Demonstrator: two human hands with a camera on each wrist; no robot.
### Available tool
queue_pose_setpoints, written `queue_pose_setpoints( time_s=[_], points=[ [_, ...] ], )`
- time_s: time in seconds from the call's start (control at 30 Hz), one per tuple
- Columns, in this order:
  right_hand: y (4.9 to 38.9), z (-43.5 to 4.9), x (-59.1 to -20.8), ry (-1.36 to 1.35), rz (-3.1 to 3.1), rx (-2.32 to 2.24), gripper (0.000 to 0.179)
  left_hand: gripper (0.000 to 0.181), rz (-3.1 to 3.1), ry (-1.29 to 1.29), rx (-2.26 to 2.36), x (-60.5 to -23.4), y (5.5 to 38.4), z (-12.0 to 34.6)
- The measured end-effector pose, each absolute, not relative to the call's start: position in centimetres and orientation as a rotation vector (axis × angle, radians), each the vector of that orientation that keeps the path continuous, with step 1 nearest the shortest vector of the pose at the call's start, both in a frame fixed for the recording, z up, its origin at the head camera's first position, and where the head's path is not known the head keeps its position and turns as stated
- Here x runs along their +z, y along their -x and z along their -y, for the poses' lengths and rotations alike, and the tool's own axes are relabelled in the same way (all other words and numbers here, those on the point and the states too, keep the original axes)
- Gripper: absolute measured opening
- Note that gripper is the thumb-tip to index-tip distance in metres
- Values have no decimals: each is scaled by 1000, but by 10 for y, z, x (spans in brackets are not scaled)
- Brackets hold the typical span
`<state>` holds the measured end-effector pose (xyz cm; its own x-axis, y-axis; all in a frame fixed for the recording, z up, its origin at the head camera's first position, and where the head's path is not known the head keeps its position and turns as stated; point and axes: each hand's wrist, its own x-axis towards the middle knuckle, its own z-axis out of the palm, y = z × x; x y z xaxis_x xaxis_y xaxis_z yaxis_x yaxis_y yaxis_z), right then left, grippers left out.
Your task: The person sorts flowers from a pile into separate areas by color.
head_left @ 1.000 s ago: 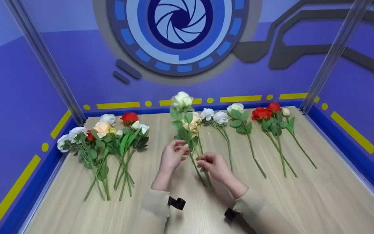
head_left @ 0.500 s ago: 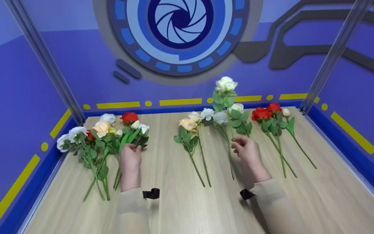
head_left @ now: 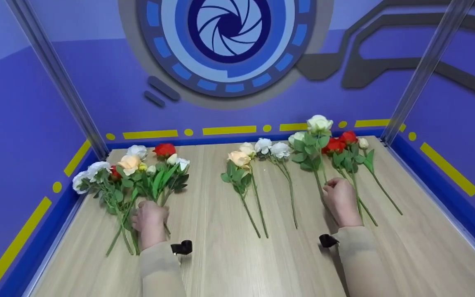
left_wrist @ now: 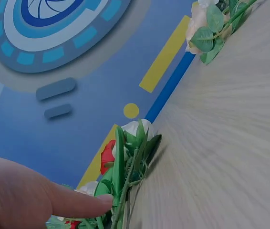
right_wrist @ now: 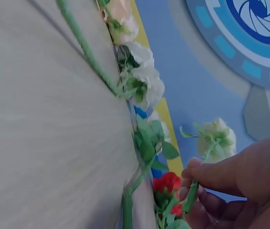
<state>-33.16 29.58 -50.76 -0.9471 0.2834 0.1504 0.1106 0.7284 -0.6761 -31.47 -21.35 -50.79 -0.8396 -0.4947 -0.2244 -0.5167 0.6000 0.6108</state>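
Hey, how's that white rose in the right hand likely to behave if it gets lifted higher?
The white rose is probably fairly stiff: it stands up from the grip without visible drooping. It's likely light, since the right hand just pinches its stem. It may tip or twist top-first, with a broad bloom on a thin stem.

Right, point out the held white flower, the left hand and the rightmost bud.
Held white flower (head_left: 319, 123): head view, on its bloom.
Left hand (head_left: 150, 220): head view, on the back of the hand.
Rightmost bud (head_left: 363, 142): head view, on its pale head.
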Motion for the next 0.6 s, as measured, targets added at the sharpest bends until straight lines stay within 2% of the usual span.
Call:
queue_pose_setpoints(
  time_s=[0.13, 0.27, 0.4, 0.6],
  points=[
    [330, -300, -512, 346, 2741, 1029, 19, 70, -2762, 829, 1034, -512, 314, 215],
    [331, -303, -515, 367, 2811, 1023, 26, 54, -2763, 812, 1055, -517, 313, 216],
    [334, -306, -519, 359, 2871, 1004, 32, 46, -2779, 794, 1048, -516, 311, 216],
    [337, -308, -523, 342, 2916, 951, 29, 32, -2762, 738, 1012, -512, 312, 222]
  ],
)
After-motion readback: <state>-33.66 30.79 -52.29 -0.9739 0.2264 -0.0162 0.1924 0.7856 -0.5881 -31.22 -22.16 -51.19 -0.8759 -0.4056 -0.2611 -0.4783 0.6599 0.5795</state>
